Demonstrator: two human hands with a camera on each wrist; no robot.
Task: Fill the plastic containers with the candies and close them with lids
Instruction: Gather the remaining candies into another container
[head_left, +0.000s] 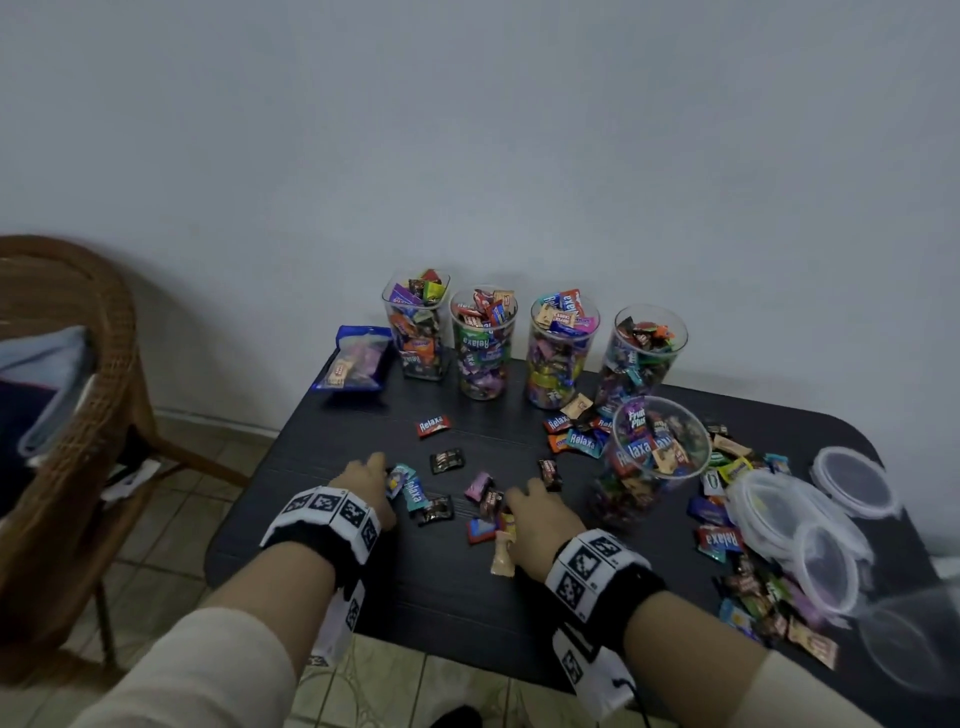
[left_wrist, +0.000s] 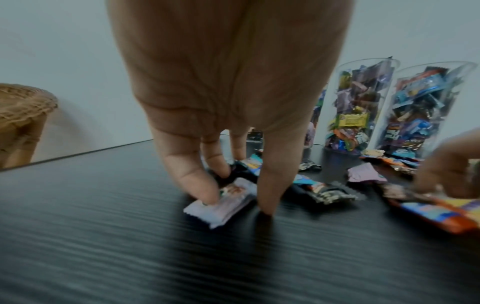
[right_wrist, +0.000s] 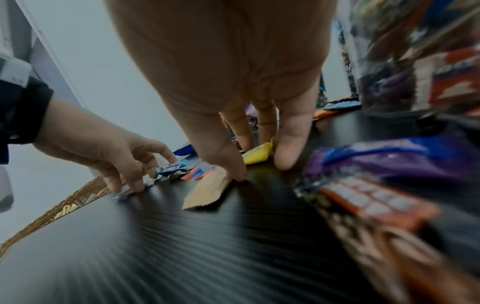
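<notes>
On the dark table (head_left: 415, 582), both hands rake loose candies (head_left: 447, 461): left hand (head_left: 366, 486) and right hand (head_left: 540, 525) spread flat, gripping nothing. A careless sweep could topple the near container (head_left: 655, 447).

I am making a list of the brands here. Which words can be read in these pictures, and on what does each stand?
"Relaxa": red candy wrapper lying alone on the black table.
"Relaxa": teal wrapper beside the nearest container.
"Fruit Plus": purple wrapper inside that container.
"Relaxa", upside down: red wrapper by the lids.
Other wrappers: too blurred to read.
</notes>
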